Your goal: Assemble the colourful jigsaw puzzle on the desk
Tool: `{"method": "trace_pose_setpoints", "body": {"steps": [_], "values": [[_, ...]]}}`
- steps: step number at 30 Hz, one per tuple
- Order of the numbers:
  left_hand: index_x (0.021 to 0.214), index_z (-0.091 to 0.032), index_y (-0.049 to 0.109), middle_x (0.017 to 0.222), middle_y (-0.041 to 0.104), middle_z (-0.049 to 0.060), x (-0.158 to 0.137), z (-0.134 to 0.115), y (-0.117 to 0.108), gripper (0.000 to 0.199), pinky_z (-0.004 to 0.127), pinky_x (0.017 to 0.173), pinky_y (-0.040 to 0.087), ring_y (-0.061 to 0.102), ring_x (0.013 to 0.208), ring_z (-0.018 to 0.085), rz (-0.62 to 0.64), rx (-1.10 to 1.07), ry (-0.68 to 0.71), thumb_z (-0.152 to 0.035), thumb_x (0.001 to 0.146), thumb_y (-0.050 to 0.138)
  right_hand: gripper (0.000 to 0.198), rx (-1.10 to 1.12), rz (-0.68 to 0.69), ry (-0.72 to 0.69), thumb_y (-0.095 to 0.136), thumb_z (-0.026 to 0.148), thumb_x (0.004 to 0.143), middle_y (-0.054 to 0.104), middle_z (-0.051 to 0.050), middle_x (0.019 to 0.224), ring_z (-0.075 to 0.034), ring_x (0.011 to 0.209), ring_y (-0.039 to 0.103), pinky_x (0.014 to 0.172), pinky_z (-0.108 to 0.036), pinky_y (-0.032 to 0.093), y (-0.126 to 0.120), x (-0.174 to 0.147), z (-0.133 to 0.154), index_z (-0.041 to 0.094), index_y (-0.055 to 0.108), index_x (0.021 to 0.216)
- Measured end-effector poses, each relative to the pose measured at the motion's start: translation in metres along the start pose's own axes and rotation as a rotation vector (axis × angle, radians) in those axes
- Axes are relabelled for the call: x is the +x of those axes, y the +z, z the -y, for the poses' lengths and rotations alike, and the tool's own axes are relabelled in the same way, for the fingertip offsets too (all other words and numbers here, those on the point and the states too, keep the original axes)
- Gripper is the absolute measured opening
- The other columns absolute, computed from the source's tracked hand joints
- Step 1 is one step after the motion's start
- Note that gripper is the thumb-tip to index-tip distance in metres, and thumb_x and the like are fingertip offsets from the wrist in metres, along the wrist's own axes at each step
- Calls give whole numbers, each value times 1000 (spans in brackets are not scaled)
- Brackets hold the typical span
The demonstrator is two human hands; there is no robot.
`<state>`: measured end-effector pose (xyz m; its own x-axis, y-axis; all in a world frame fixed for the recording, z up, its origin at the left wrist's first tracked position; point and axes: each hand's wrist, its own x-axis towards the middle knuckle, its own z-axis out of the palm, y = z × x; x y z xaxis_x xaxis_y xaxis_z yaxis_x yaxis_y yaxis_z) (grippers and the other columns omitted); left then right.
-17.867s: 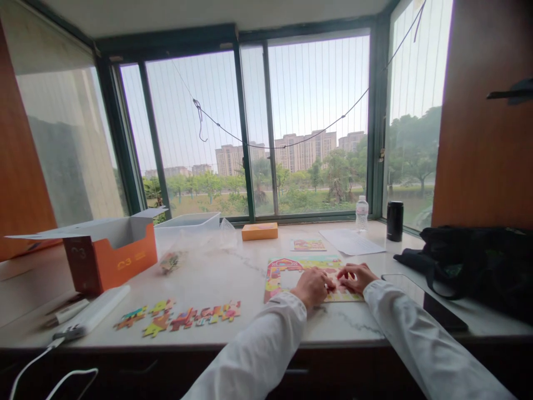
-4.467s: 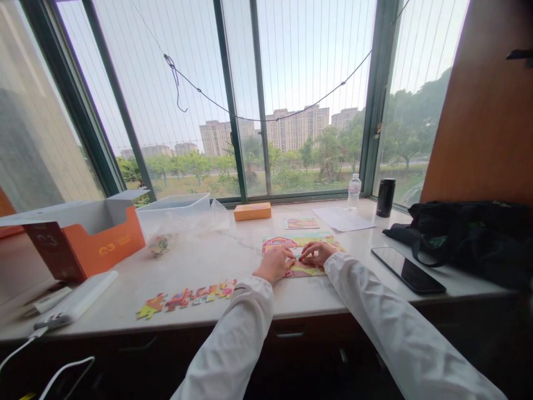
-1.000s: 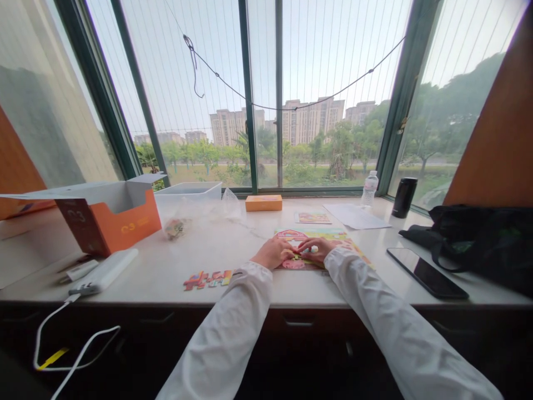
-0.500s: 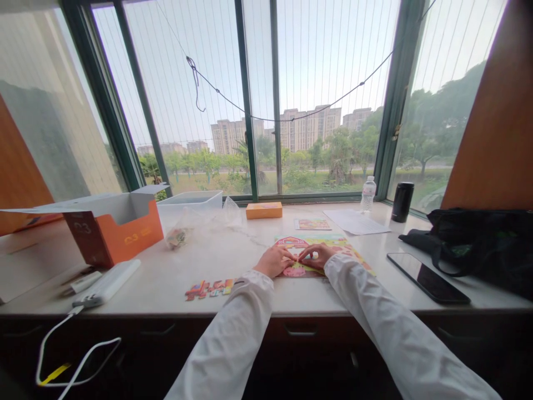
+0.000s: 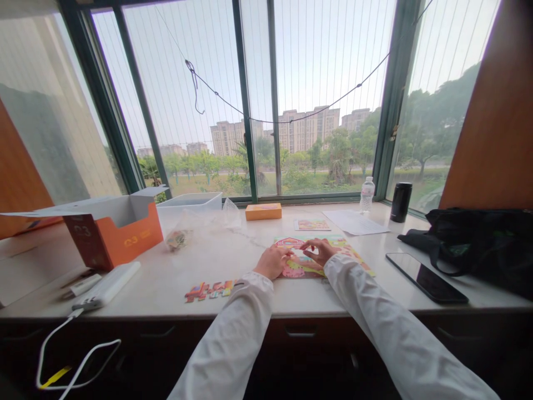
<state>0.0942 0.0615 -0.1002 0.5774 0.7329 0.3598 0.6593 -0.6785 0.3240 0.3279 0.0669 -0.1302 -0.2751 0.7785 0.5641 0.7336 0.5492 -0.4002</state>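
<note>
A colourful jigsaw puzzle with a red barn at its top lies flat on the white counter, with a pale gap showing between my hands. My left hand rests on its left side, fingers curled together; whatever they may hold is hidden. Just above the gap, my right hand has its thumb and forefinger apart, and nothing shows between them. Several loose puzzle pieces lie near the counter's front edge, left of my left forearm.
A small picture card and a paper sheet lie beyond the puzzle. An orange box is behind. To the right are a phone, black can, bottle and black bag. A larger carton stands left.
My right hand has lifted slightly up and away from my left, and its thumb and forefinger have parted. My left fingers have drawn back a little to the left.
</note>
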Motion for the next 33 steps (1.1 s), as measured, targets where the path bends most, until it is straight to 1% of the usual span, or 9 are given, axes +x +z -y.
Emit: {"method": "trace_pose_setpoints", "body": {"steps": [4, 8, 12, 15, 19, 23, 26, 30, 33], "values": [[113, -26, 71, 108, 73, 4, -2, -5, -4, 32, 36, 97, 48, 60, 105, 22, -50, 31, 5, -18, 90, 51, 16, 71, 25, -56, 65, 28, 80, 76, -2, 91, -16, 71, 62, 81, -34, 48, 1, -1, 1, 26, 73, 94], [111, -26, 72, 101, 72, 5, -4, -8, -5, 30, 33, 93, 50, 62, 102, 21, -41, 38, -25, -21, 89, 52, 18, 122, 89, -68, 65, 26, 76, 75, 0, 83, -15, 69, 63, 71, -29, 50, 3, -3, 1, 25, 73, 93], [114, -25, 71, 101, 72, 7, -4, -13, -10, 30, 34, 91, 50, 62, 99, 22, -88, 61, -43, -25, 90, 52, 18, 102, -18, -34, 59, 27, 81, 75, -1, 81, -15, 66, 62, 72, -30, 49, 1, 0, -2, 24, 72, 95], [112, -24, 71, 102, 73, 6, -5, -18, -23, 29, 34, 90, 49, 61, 100, 22, -101, 115, -35, -26, 93, 50, 17, 53, -60, 21, 59, 28, 82, 74, 0, 80, -15, 65, 61, 77, -32, 47, 0, 2, -3, 24, 71, 92], [108, -25, 72, 101, 73, 5, -17, -24, -52, 27, 35, 89, 47, 60, 100, 23, -128, 184, -40, -31, 95, 49, 18, 29, -52, 38, 57, 32, 83, 73, 0, 79, -15, 66, 60, 78, -33, 44, 0, 0, -3, 24, 71, 91], [110, -29, 71, 101, 73, 2, -53, -17, -93, 28, 32, 87, 48, 62, 97, 20, -139, 121, -68, -40, 94, 50, 18, -10, -40, 47, 56, 32, 84, 74, 0, 79, -15, 66, 61, 80, -35, 40, -1, -3, -2, 24, 71, 92], [112, -29, 70, 106, 73, 1, -96, 8, -127, 30, 31, 90, 47, 63, 100, 19, -168, 81, -120, -44, 92, 52, 17, -36, -47, 31, 57, 32, 84, 74, -1, 80, -15, 66, 61, 82, -36, 37, -3, -5, 1, 24, 71, 91], [113, -28, 70, 108, 73, 2, -164, 60, -164, 39, 33, 88, 49, 65, 94, 21, -174, 104, -371, -52, 89, 52, 19, -26, -68, -46, 56, 34, 88, 74, -3, 82, -15, 66, 60, 81, -35, 35, -3, -3, 21, 24, 72, 91], [113, -24, 70, 112, 72, 4, -202, 88, -176, 43, 33, 90, 48, 65, 99, 23, -110, 123, -540, -52, 83, 58, 20, 1, -20, -149, 55, 37, 91, 74, -2, 84, -15, 71, 61, 82, -35, 33, 7, 3, 59, 25, 72, 92]]}}
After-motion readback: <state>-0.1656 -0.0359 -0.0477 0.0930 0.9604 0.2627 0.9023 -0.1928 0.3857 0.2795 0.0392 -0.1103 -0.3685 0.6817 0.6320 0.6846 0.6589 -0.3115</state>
